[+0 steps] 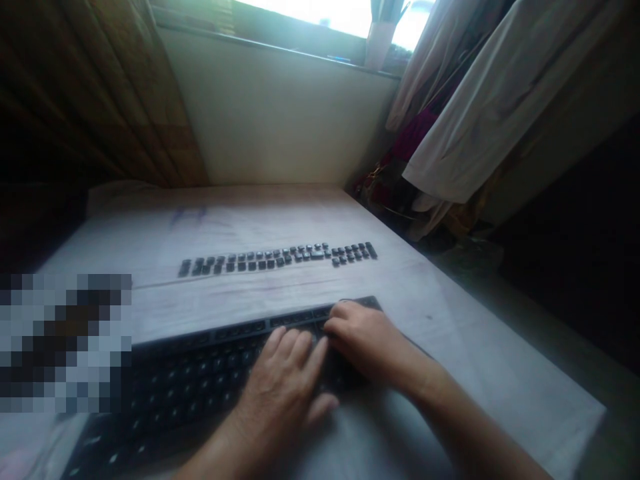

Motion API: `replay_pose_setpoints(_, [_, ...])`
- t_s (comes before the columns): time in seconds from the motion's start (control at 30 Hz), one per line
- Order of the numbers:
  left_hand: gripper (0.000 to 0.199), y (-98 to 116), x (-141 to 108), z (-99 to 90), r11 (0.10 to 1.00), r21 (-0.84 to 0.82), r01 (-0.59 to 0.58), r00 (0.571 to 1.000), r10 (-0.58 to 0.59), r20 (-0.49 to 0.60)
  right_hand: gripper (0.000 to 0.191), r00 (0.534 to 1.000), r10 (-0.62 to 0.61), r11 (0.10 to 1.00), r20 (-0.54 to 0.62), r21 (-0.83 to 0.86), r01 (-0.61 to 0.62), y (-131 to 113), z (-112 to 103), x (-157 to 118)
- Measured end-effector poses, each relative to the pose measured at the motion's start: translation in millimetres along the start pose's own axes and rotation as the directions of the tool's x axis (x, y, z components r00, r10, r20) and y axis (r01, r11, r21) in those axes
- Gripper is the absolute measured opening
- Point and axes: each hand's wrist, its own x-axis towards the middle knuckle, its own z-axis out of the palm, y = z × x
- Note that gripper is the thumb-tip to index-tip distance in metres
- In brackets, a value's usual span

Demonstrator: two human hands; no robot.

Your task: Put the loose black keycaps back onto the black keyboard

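Observation:
A black keyboard (195, 377) lies at a slant across the white-covered surface, with many of its keys in place on the left and middle. Flat over its middle-right part rests my left hand (285, 373), fingers stretched forward and thumb apart. My right hand (360, 333) is at the keyboard's right end, fingers curled and pressed together. Whatever may be between those fingertips is hidden. Beyond the keyboard, loose black keycaps (260, 265) lie in uneven rows on the cloth.
The white cloth-covered surface (475, 360) drops off along its right edge. A pixelated patch (65, 343) hides the left side. Brown curtains (125, 87) hang at the back left, a window (320, 27) is above, and clothes (475, 113) hang at the right.

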Motion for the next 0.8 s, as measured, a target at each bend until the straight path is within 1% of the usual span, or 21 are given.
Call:
replay_pose_setpoints(0.07, [0.062, 0.7, 0.0, -0.2, 1.0, -0.011, 0.012, 1.0, -0.012, 0.02, 0.016, 1.0, -0.001, 1.0, -0.003, 0.017, 0.001, 1.0, 1.6, -0.6])
replay_pose_setpoints(0.27, [0.056, 1.8, 0.0, -3.3, 1.0, -0.011, 0.021, 1.0, -0.021, 0.018, 0.012, 0.999, -0.004, 0.989, -0.038, 0.147, 0.009, 5.9, 6.8, -2.4])
replay_pose_setpoints(0.37, [0.056, 1.7, -0.6, -3.2, 1.0, 0.004, 0.021, 1.0, -0.021, 0.012, 0.012, 0.999, 0.001, 0.993, -0.046, 0.118, 0.005, 5.2, 6.7, -2.1])
replay_pose_setpoints(0.57, [0.059, 1.2, -1.0, -0.8, 1.0, 0.019, 0.006, 1.0, -0.006, 0.001, 0.013, 1.0, -0.006, 1.0, -0.023, 0.019, 0.006, 1.7, 4.4, -0.6])
replay_pose_setpoints(0.67, [0.059, 1.5, -0.5, -1.4, 1.0, 0.008, 0.02, 1.0, -0.02, 0.015, 0.014, 0.999, -0.018, 1.0, -0.027, 0.017, 0.019, 1.5, 3.7, 0.3])
replay_pose_setpoints(0.8, [0.055, 2.4, 1.6, -4.6, 1.0, 0.01, 0.022, 0.999, -0.023, 0.035, 0.015, 1.0, -0.01, 0.998, -0.025, 0.056, 0.012, 1.2, 2.3, 1.0])
